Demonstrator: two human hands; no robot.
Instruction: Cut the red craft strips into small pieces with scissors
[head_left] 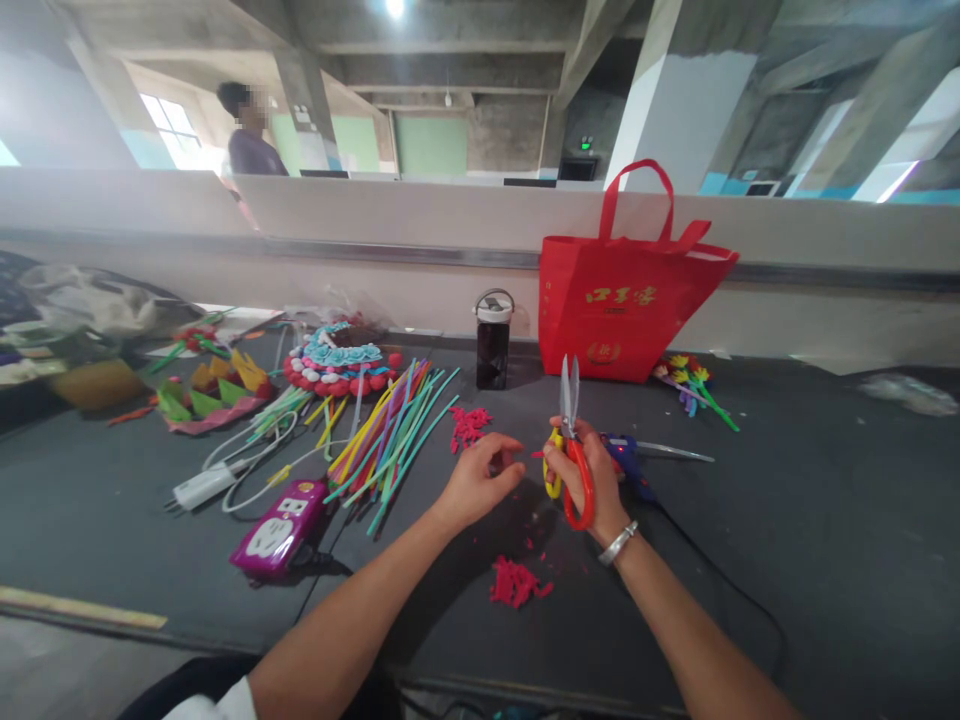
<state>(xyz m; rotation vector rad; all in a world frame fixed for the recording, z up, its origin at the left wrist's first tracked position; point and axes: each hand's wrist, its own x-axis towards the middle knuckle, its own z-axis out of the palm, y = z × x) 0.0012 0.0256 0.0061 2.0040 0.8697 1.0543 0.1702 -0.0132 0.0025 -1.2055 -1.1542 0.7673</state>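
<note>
My right hand (600,480) grips a pair of scissors (581,495), blades pointing up and slightly apart. One handle loop is red; a yellow loop-shaped part (554,465) shows beside the thumb, and whether it belongs to the scissors I cannot tell. A tiny red bit pokes out near those fingertips. To the left, my left hand (480,480) hovers over the table with fingers bent and a gap between thumb and forefinger, nothing visible in it. One pile of red scraps (514,583) lies below the hands; another red pile (470,427) lies just beyond my left hand.
A blue glue gun (634,470) with a cord lies behind my right hand. Further back stand a dark bottle (493,345) and a red bag (622,310). Leftward are colourful pipe cleaners (390,440), a purple power socket (279,530), a white charger (204,486) and craft flowers (341,355).
</note>
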